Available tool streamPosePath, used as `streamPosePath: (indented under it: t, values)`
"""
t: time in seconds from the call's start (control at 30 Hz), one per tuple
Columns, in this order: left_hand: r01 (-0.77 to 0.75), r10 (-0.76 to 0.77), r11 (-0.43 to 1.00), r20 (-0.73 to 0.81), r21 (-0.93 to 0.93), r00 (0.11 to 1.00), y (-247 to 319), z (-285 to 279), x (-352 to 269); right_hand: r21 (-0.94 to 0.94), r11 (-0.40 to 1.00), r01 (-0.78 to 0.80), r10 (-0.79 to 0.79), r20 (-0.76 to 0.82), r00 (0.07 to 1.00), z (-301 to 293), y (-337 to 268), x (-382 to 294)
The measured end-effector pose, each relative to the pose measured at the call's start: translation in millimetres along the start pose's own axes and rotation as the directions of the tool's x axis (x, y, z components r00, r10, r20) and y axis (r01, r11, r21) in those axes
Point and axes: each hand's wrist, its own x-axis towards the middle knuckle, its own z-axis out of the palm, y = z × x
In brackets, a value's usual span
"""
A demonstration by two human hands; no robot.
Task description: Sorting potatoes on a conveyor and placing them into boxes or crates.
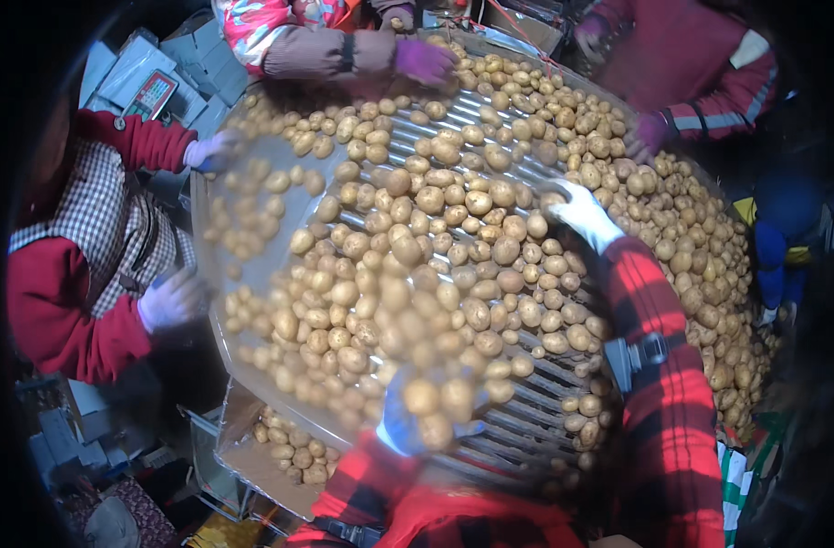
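Note:
Potatoes (478, 202) lie spread over a slatted metal sorting table (533, 411) in front of me. My left hand (406, 414), in a blue and white glove, is low at the near side with its palm up, cupping several potatoes (436, 404); the potatoes around it are blurred. Farther out on the right, my right hand (581, 209), in a white glove, has its fingertips around a potato (551, 200) over the slats. A thick heap of potatoes (704, 274) runs along the right side. A smooth metal tray section (287, 154) forms the left part.
A co-worker's gloved hands (174, 298) are at the left rim. Purple-gloved hands of other co-workers reach in at the far side (427, 61) and far right (646, 137). A cardboard box (245, 438) with potatoes stands below the near left edge. Boxes and a scale (153, 94) are behind.

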Motion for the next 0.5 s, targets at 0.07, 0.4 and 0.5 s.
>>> streamPosePath:
  t: [0.07,0.4,0.5]
  values:
    - [-0.005,0.03,0.961,0.086,-0.276,0.996,-7.9,-21.7,-6.6,0.289,0.942,-0.172,0.186,-0.019,0.982,10.2,-21.3,-15.4]
    - [-0.201,0.203,0.979,0.126,-0.026,0.971,-40.7,-4.3,-1.3,-0.61,0.792,0.034,0.04,0.108,0.993,62.7,-59.2,64.2]
    - [0.001,0.005,0.995,-0.055,0.101,0.998,-39.3,-21.2,-29.1,-0.344,0.935,-0.087,0.111,0.05,0.993,51.2,-77.6,25.9]
